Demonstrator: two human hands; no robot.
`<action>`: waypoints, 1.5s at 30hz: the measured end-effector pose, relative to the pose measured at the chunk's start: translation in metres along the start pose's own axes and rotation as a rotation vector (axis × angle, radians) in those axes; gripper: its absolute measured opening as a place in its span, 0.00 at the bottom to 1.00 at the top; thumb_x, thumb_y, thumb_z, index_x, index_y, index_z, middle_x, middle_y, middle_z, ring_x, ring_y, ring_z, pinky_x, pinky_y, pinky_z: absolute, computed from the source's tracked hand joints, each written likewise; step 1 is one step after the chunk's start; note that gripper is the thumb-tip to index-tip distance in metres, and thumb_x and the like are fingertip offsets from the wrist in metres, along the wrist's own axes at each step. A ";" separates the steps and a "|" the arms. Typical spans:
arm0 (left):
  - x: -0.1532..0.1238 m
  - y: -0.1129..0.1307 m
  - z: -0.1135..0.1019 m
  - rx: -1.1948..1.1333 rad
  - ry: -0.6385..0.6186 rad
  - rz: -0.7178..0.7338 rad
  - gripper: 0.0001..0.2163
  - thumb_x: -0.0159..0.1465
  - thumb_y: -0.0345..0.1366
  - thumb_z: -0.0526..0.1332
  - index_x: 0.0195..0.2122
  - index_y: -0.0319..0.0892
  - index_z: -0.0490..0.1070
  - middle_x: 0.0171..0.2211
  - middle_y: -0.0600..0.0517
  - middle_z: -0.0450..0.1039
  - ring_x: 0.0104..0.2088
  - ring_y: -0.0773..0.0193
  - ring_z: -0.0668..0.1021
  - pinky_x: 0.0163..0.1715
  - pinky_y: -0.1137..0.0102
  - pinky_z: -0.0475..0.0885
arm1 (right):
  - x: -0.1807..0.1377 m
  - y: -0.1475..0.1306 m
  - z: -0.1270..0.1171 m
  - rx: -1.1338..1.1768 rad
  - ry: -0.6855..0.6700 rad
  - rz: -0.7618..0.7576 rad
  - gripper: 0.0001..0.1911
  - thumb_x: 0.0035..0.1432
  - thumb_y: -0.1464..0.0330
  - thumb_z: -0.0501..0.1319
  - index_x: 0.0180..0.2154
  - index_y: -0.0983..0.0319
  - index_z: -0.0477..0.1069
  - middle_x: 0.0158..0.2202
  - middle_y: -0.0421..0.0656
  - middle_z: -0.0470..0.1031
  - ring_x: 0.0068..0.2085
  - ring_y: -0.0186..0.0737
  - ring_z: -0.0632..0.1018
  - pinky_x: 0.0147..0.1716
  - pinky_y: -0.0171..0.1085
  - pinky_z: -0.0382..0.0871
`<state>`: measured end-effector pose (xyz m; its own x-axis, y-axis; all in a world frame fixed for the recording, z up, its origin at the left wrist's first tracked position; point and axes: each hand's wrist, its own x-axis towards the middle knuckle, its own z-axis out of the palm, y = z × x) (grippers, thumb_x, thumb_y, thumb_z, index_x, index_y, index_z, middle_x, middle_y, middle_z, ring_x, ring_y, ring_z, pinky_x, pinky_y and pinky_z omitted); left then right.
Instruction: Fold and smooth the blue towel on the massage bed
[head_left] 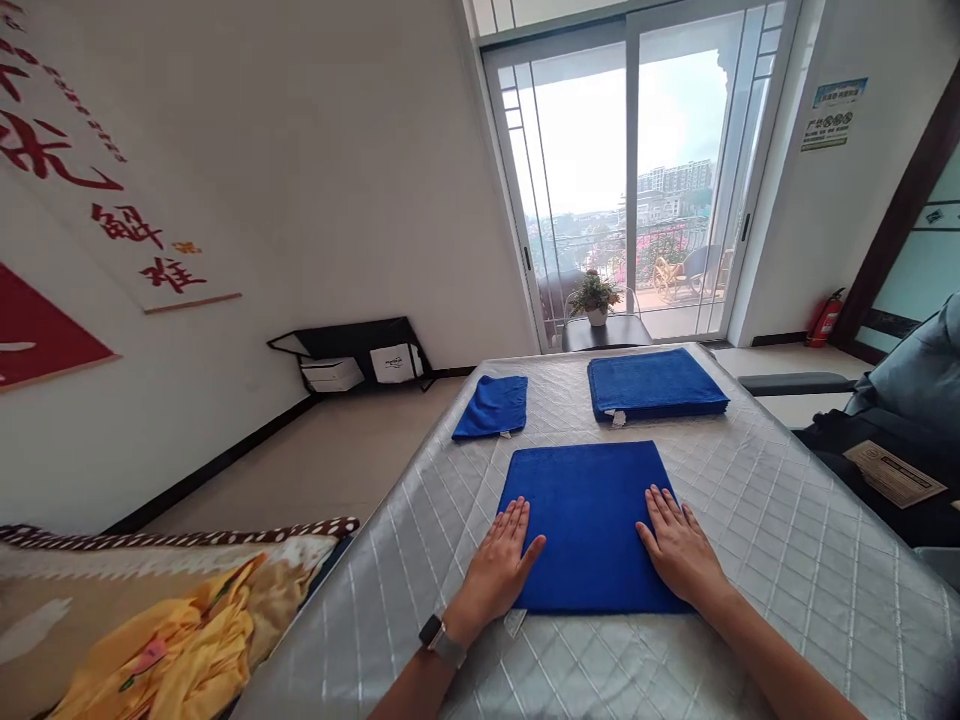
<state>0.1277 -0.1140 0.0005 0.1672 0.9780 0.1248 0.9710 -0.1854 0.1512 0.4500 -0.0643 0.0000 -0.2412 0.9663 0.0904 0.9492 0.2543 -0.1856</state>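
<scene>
A folded blue towel (587, 505) lies flat on the grey quilted surface (787, 520) in front of me. My left hand (499, 565) rests open and flat on the towel's left edge, a watch on its wrist. My right hand (679, 550) lies open and flat on the towel's right edge. Further away, a small folded blue towel (491, 405) sits to the left. A stack of folded blue towels (654, 383) sits to the right of it.
A patterned pillow (150, 610) lies at the lower left. Beyond the surface stand a potted plant (595, 297) on a dark table and a glass sliding door (630, 170). A black rack (352, 360) sits by the left wall, a dark chair (885, 420) at right, a fire extinguisher (825, 318) near it.
</scene>
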 end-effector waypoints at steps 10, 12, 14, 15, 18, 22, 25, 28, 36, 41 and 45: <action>-0.001 -0.006 0.007 -0.040 0.050 -0.024 0.35 0.73 0.58 0.38 0.74 0.39 0.47 0.73 0.43 0.50 0.72 0.53 0.54 0.70 0.53 0.53 | 0.000 0.003 0.003 -0.022 0.025 -0.007 0.36 0.71 0.54 0.40 0.72 0.67 0.50 0.74 0.48 0.49 0.74 0.44 0.49 0.71 0.50 0.43; -0.002 -0.006 0.007 -0.054 0.057 -0.022 0.36 0.73 0.58 0.38 0.74 0.38 0.47 0.73 0.42 0.50 0.72 0.53 0.54 0.70 0.53 0.53 | -0.001 0.002 0.002 -0.016 0.027 -0.004 0.36 0.71 0.54 0.40 0.72 0.67 0.49 0.74 0.48 0.49 0.74 0.44 0.49 0.71 0.50 0.43; -0.003 -0.006 0.006 -0.067 0.059 -0.025 0.36 0.73 0.58 0.38 0.73 0.37 0.47 0.73 0.41 0.50 0.72 0.53 0.54 0.70 0.53 0.52 | -0.001 0.001 0.001 -0.021 0.025 0.001 0.36 0.71 0.54 0.40 0.72 0.68 0.49 0.74 0.49 0.49 0.73 0.44 0.49 0.71 0.49 0.43; -0.003 -0.006 0.006 -0.072 0.056 -0.029 0.37 0.73 0.59 0.38 0.73 0.36 0.47 0.73 0.41 0.49 0.72 0.53 0.54 0.71 0.53 0.52 | -0.001 0.000 0.000 -0.027 0.024 0.001 0.36 0.72 0.54 0.40 0.72 0.68 0.50 0.74 0.49 0.49 0.73 0.44 0.49 0.71 0.49 0.44; -0.004 -0.006 0.003 -0.087 0.039 -0.044 0.38 0.72 0.59 0.38 0.73 0.34 0.48 0.73 0.40 0.48 0.73 0.52 0.53 0.71 0.54 0.51 | -0.002 -0.002 -0.004 -0.055 0.027 -0.005 0.35 0.72 0.56 0.39 0.71 0.69 0.51 0.74 0.49 0.49 0.74 0.44 0.48 0.70 0.50 0.45; -0.005 -0.006 0.002 -0.093 0.041 -0.054 0.39 0.72 0.60 0.38 0.73 0.34 0.49 0.73 0.40 0.47 0.72 0.52 0.53 0.71 0.54 0.52 | -0.012 0.001 -0.012 -0.108 0.017 -0.015 0.34 0.71 0.57 0.40 0.71 0.67 0.53 0.73 0.48 0.50 0.74 0.45 0.49 0.70 0.51 0.45; -0.005 -0.007 0.005 -0.092 0.059 -0.050 0.38 0.72 0.59 0.38 0.73 0.35 0.50 0.73 0.41 0.49 0.72 0.52 0.54 0.70 0.53 0.53 | -0.031 0.004 -0.016 -0.131 0.001 -0.031 0.35 0.71 0.55 0.40 0.71 0.66 0.53 0.73 0.47 0.50 0.73 0.44 0.49 0.70 0.50 0.46; -0.005 -0.008 0.010 -0.085 0.091 -0.041 0.36 0.73 0.59 0.39 0.73 0.38 0.49 0.73 0.42 0.49 0.72 0.51 0.55 0.70 0.52 0.54 | -0.053 0.005 -0.015 -0.120 -0.001 -0.041 0.36 0.72 0.53 0.38 0.71 0.66 0.53 0.74 0.46 0.49 0.73 0.43 0.49 0.71 0.49 0.47; -0.005 -0.012 0.006 -0.012 0.121 -0.002 0.32 0.75 0.54 0.40 0.74 0.41 0.46 0.71 0.42 0.54 0.71 0.52 0.57 0.69 0.50 0.58 | -0.072 -0.003 -0.007 -0.029 -0.015 -0.015 0.35 0.72 0.54 0.38 0.72 0.66 0.50 0.74 0.45 0.46 0.73 0.43 0.49 0.71 0.49 0.46; -0.007 0.013 -0.012 -0.016 0.072 0.060 0.29 0.76 0.50 0.42 0.74 0.41 0.45 0.72 0.42 0.51 0.72 0.55 0.55 0.69 0.52 0.59 | -0.073 0.000 -0.005 0.042 0.006 -0.013 0.35 0.72 0.54 0.39 0.71 0.65 0.52 0.73 0.45 0.47 0.73 0.44 0.49 0.71 0.50 0.45; -0.013 0.069 -0.014 -0.059 -0.036 0.298 0.27 0.76 0.48 0.42 0.74 0.45 0.44 0.73 0.46 0.49 0.72 0.57 0.55 0.69 0.55 0.60 | -0.076 0.001 -0.003 0.080 0.009 -0.015 0.34 0.72 0.55 0.41 0.71 0.65 0.53 0.73 0.45 0.47 0.73 0.45 0.49 0.71 0.51 0.46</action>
<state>0.1905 -0.1413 0.0233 0.4503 0.8822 0.1375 0.8668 -0.4689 0.1697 0.4696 -0.1382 -0.0040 -0.2533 0.9619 0.1031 0.9261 0.2719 -0.2615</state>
